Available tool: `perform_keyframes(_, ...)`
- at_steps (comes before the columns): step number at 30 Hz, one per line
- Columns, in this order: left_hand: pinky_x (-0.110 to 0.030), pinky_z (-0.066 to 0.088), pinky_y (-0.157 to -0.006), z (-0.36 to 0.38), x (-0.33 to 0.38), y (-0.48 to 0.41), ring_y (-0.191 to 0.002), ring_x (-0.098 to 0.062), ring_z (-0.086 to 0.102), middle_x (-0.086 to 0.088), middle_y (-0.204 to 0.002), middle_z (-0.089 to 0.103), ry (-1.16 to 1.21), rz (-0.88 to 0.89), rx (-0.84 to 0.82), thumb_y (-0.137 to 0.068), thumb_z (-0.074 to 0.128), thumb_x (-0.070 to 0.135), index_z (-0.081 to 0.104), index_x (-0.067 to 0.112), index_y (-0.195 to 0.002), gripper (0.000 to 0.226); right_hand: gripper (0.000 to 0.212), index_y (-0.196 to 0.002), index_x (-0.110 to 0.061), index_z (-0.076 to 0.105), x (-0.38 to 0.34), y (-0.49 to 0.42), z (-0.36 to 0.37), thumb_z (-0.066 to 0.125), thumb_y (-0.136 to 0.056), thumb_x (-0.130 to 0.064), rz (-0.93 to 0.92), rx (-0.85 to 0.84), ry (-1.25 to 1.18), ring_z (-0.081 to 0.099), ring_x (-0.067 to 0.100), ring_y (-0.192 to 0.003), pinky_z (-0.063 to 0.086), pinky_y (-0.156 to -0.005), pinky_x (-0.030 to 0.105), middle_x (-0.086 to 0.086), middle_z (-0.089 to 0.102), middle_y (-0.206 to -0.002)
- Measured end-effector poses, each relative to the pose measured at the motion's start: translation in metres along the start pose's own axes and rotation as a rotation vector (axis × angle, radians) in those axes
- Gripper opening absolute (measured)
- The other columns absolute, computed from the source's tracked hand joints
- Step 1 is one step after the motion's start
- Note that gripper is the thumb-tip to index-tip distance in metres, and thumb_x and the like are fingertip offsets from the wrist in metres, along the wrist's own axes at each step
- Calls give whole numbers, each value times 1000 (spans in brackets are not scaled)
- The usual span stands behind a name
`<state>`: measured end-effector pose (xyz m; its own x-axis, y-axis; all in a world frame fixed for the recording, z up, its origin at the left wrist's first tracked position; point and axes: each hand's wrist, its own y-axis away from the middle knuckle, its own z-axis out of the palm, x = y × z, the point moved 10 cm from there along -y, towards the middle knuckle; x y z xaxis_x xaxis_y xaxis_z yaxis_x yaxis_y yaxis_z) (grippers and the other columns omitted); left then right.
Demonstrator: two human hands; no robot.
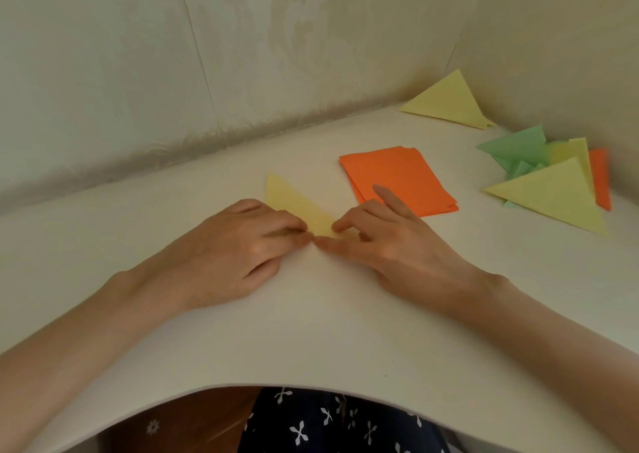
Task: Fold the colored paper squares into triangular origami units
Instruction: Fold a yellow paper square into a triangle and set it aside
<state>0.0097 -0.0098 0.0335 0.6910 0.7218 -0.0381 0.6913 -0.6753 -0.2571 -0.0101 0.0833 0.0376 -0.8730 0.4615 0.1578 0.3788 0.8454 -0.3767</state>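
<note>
Paper in work is the yellow triangle (297, 203), flat on the table (311, 314), its long edge running from a far-left tip down to the near corner where both hands meet. There the left hand (238, 248) curls its fingers onto it, and the right hand (390, 245) pinches it, index lifted. Both are equally near, so the next crease likely starts at that corner

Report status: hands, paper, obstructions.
Left hand and right hand pinch near corner of yellow triangle. Triangle flat on table. Orange stack beside right hand, not blocking.
</note>
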Motion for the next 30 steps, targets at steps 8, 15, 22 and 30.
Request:
perform_keyframes(8,-31,28,-105,-17,-26,34,-108,-12,53,-3,-115,68,-39,-41,57,-100,24,22,70,11,-110,49,55,-110,-18,70,4,-1,-2,41,-71,6,81,28,-84,60,29,-92,27,-103,55,7,64,-96)
perform_keyframes(15,-37,37,-99,-9,-7,17,-105,-16,58,-2,-120,64,26,-55,79,-89,39,19,65,13,-119,41,55,-105,-13,70,-4,-11,-9,35,-67,5,78,20,-42,61,31,-77,32,-102,48,10,61,-85)
perform_keyframes(22,-31,35,-96,-4,-8,16,-101,-13,55,-3,-119,65,104,-92,65,-87,39,16,67,12,-116,41,65,-110,-21,71,-1,-5,-9,26,-67,-2,61,3,38,56,32,-108,23,-105,54,10,62,-97)
perform_keyframes(30,-33,41,-91,-5,-19,16,-101,-14,58,0,-120,63,300,-201,130,-86,39,18,69,14,-113,41,40,-83,-15,75,36,6,-34,38,-76,-4,313,189,-236,50,22,-89,42,-92,44,2,65,-85)
